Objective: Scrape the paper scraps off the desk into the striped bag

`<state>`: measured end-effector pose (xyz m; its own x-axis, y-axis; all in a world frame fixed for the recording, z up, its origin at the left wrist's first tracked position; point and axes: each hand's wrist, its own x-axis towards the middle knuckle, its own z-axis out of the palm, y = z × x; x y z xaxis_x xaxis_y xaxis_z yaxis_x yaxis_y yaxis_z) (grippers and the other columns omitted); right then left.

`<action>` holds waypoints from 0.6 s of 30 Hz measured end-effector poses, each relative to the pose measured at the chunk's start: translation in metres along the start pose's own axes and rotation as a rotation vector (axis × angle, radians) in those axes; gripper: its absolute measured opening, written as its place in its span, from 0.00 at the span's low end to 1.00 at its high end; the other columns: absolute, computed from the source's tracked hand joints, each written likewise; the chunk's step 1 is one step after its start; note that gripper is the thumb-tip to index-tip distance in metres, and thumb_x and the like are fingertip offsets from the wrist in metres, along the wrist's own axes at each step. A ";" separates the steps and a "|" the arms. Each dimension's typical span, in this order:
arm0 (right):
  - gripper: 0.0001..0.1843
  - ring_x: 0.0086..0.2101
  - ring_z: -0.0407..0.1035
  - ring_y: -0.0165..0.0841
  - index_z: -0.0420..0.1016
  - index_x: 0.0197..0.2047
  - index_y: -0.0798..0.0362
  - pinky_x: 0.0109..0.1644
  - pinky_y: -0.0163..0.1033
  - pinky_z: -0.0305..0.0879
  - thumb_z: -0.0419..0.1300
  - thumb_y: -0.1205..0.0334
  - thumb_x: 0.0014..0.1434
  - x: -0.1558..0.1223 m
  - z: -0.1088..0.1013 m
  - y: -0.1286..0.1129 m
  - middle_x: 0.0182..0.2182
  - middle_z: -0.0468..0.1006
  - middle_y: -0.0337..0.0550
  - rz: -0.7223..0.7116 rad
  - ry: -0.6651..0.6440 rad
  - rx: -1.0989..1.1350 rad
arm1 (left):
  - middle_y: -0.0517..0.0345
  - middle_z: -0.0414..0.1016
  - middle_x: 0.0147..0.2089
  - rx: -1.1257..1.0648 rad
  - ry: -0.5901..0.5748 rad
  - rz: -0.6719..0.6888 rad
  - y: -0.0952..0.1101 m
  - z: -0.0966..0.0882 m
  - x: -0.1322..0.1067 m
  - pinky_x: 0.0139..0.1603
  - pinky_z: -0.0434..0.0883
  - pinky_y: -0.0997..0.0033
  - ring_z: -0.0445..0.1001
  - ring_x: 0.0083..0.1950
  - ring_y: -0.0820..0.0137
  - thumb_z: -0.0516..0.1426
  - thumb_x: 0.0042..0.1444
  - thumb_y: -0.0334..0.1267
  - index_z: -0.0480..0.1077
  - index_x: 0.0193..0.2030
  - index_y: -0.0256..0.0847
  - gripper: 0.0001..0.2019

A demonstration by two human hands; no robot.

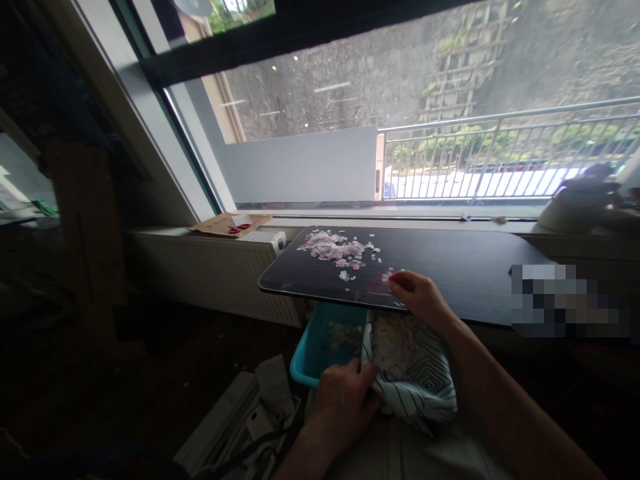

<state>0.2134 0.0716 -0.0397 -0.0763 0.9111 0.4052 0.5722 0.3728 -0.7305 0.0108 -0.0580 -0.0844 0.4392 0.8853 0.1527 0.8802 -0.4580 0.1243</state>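
Note:
My left hand (345, 395) is closed on the rim of a white cloth bag (425, 383) with dark wavy lines, beside a turquoise plastic tub (306, 360). Many small pale flakes (393, 343) fill the open bag. Over the front edge of the dark table (450, 267), my right hand (419, 292) has its fingertips pinched together; whatever is between them is too small to tell. A few loose pieces and a reddish patch lie by those fingertips. To their left a heap of small pinkish-white square pieces (333, 247) is spread on the tabletop.
Behind the table is a large window with a sill. Left of it stands a white radiator (240, 273), with a brown paper envelope (227, 225) and red-handled scissors (240, 229) above. White boxy items (245, 413) lie low at left. The table's right end is blurred out.

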 end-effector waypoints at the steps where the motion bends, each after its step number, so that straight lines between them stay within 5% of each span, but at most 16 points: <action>1: 0.15 0.30 0.72 0.33 0.76 0.38 0.52 0.35 0.37 0.65 0.56 0.52 0.53 0.005 -0.005 0.005 0.30 0.79 0.42 0.051 0.076 -0.031 | 0.60 0.69 0.34 0.000 0.002 -0.002 0.000 0.000 0.000 0.30 0.58 0.69 0.70 0.33 0.65 0.56 0.55 0.39 0.66 0.38 0.45 0.05; 4: 0.15 0.33 0.73 0.35 0.76 0.38 0.52 0.36 0.38 0.64 0.56 0.53 0.53 0.019 -0.021 0.022 0.31 0.80 0.43 0.151 0.181 -0.172 | 0.60 0.70 0.34 -0.010 0.002 -0.006 0.000 0.001 0.000 0.31 0.58 0.69 0.69 0.33 0.66 0.56 0.55 0.39 0.66 0.38 0.45 0.05; 7: 0.15 0.33 0.73 0.35 0.76 0.38 0.51 0.36 0.38 0.63 0.55 0.53 0.54 0.022 -0.030 0.031 0.31 0.80 0.43 0.155 0.123 -0.246 | 0.61 0.70 0.34 -0.018 0.000 -0.009 0.000 0.001 0.000 0.31 0.58 0.69 0.69 0.33 0.66 0.56 0.55 0.38 0.66 0.38 0.45 0.04; 18: 0.14 0.32 0.72 0.35 0.77 0.36 0.50 0.34 0.38 0.61 0.55 0.54 0.53 0.014 -0.049 0.029 0.31 0.80 0.42 0.182 0.144 -0.354 | 0.61 0.70 0.34 -0.023 0.003 -0.002 -0.001 0.001 0.001 0.31 0.57 0.69 0.69 0.33 0.65 0.56 0.55 0.37 0.66 0.38 0.45 0.04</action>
<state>0.2688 0.0866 -0.0279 0.1527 0.9132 0.3778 0.8131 0.1012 -0.5733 0.0110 -0.0567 -0.0854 0.4372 0.8858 0.1554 0.8764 -0.4584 0.1474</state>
